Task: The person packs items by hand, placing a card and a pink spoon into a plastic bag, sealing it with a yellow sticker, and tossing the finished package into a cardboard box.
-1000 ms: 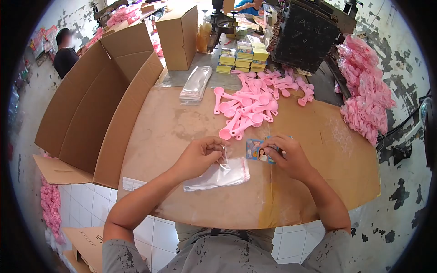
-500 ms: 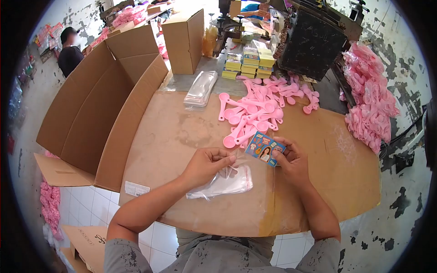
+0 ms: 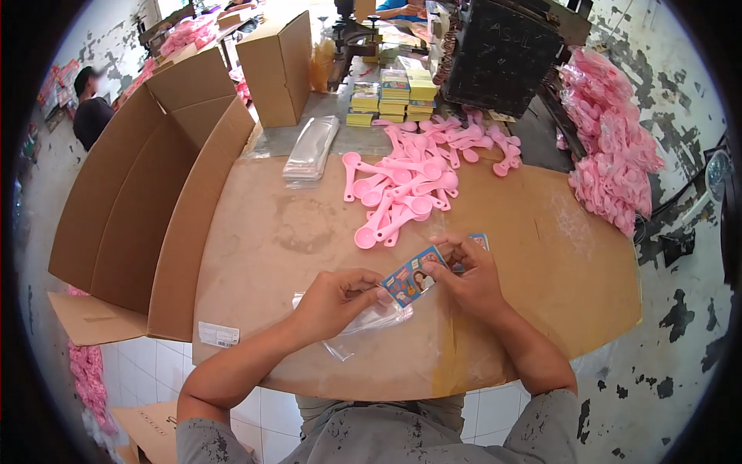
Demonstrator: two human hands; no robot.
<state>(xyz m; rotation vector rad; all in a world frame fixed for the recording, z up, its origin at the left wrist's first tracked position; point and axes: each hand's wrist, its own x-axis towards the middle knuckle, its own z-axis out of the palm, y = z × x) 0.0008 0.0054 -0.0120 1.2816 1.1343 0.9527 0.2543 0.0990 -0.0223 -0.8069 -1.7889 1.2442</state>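
My right hand (image 3: 468, 280) is closed on a small blue printed card (image 3: 410, 280), pinched between thumb and fingers and tilted. Part of another blue card (image 3: 480, 241) shows behind its fingers. My left hand (image 3: 337, 303) is closed at the card's lower left corner, pinching a thin clear plastic bag that is mostly hidden by the fingers. Under the hands lies a stack of clear plastic bags (image 3: 379, 319) on the cardboard-covered table. Beyond the hands is a heap of pink measuring spoons (image 3: 402, 185).
A second stack of clear bags (image 3: 311, 151) lies at the back left, near stacks of cards (image 3: 394, 97). A large open carton (image 3: 185, 224) stands on the left. Bagged pink spoons (image 3: 610, 147) pile up at right, beside a black box (image 3: 498, 58). Another person (image 3: 93, 112) is far left.
The card has moved left and down to my left fingertips, which were apart from it. Part of another card now shows behind my right hand. The whole view has shifted slightly.
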